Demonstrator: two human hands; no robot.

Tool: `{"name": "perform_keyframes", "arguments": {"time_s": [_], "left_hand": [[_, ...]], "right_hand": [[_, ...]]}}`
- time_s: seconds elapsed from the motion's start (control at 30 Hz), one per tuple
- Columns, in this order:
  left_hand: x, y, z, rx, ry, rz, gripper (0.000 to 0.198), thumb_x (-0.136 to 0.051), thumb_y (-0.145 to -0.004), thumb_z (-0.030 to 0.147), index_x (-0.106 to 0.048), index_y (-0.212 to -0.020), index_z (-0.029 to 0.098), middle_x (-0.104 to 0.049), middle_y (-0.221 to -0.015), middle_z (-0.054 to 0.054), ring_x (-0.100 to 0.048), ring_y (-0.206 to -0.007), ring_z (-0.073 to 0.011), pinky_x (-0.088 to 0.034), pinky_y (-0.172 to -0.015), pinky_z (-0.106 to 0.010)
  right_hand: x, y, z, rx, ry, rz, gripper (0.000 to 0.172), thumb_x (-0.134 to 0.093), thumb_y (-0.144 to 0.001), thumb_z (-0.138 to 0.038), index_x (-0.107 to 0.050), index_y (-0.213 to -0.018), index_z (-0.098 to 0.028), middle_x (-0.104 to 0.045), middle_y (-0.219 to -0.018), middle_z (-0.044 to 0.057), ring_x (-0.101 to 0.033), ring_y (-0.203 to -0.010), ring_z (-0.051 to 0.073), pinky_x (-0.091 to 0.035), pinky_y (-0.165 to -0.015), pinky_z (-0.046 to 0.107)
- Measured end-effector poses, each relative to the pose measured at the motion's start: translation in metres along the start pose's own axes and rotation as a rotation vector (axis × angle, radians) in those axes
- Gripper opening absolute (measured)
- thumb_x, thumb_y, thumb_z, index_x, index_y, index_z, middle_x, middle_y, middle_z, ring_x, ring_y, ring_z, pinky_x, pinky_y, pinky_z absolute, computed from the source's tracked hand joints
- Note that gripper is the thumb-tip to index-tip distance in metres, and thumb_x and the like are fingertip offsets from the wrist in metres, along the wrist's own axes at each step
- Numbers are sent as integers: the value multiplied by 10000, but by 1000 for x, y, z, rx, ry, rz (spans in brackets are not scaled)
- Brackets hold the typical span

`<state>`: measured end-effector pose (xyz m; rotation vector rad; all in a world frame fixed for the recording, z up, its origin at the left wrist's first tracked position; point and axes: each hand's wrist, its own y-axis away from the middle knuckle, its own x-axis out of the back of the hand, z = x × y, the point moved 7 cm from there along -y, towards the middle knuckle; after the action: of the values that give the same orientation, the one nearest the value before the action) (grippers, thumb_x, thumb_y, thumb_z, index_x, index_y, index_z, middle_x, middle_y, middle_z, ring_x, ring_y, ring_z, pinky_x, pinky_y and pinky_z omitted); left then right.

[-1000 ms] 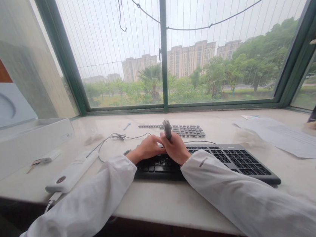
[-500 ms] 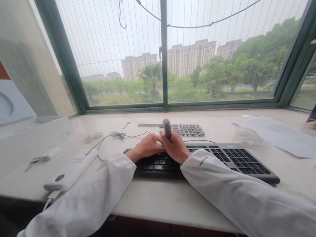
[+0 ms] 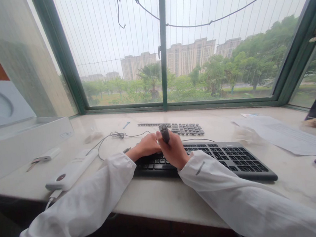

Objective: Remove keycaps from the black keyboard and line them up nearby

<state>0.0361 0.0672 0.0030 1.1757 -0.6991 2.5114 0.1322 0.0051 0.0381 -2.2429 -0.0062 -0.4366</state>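
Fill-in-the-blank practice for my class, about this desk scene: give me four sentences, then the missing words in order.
1. The dark object pokes up from the person's ____ hand.
2. Small dark keycaps lie between the keyboard and the ____.
3. Both sleeves are coloured ____.
4. The open box stands on the ____ side of the picture.

Missing words: right; window; white; left.

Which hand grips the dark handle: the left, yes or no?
No: the dark handle sticks up from the right hand, with the left hand beside it over the keyboard.
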Motion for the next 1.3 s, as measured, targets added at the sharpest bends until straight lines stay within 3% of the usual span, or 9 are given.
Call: {"name": "perform_keyframes", "arguments": {"time_s": [0.23, 0.43, 0.57, 0.73, 1.3], "left_hand": [[2, 1, 5, -13, 133, -27, 400, -684, -691, 509, -740, -801, 128, -637, -631, -5, -456, -526, -88, -353, -528, -217], [14, 1, 13, -29, 161, 71, 361, -668, -734, 498, -735, -848, 162, -704, -789, -26, -512, -568, -81, -389, -544, -201], [22, 1, 12, -60, 96, 184, 304, -665, -751, 451, -713, -836, 162, -699, -813, -23, -538, -589, -82, -408, -541, -190], [25, 2, 13, -120, 10, 263, 271, -663, -760, 427, -687, -790, 159, -696, -808, -20, -544, -594, -82, -418, -537, -189], [22, 5, 17, -171, -116, 217, 257, -686, -736, 377, -697, -920, 197, -701, -867, -11, -532, -560, -76, -406, -530, -197]], "right_hand": [[28, -19, 12, -17, 132, 24, 219, -458, -862, -317, -400, -673, -222, -433, -557, -33, -389, -544, 134, -290, -569, 259], [42, -31, 42, -117, 354, -183, 301, -490, -839, -420, -524, -643, -193, -528, -568, -9, -446, -535, 128, -273, -540, 246], [40, -31, 54, -152, 413, -274, 361, -489, -835, -471, -572, -644, -175, -566, -592, -1, -494, -567, 129, -293, -546, 236], [30, -27, 60, -123, 386, -377, 316, -535, -817, -445, -639, -706, -169, -606, -634, -5, -528, -613, 132, -332, -581, 227], [23, -25, 73, -227, 489, -448, 361, -460, -850, -430, -623, -662, -168, -552, -585, 0, -473, -561, 118, -283, -530, 224]]}}
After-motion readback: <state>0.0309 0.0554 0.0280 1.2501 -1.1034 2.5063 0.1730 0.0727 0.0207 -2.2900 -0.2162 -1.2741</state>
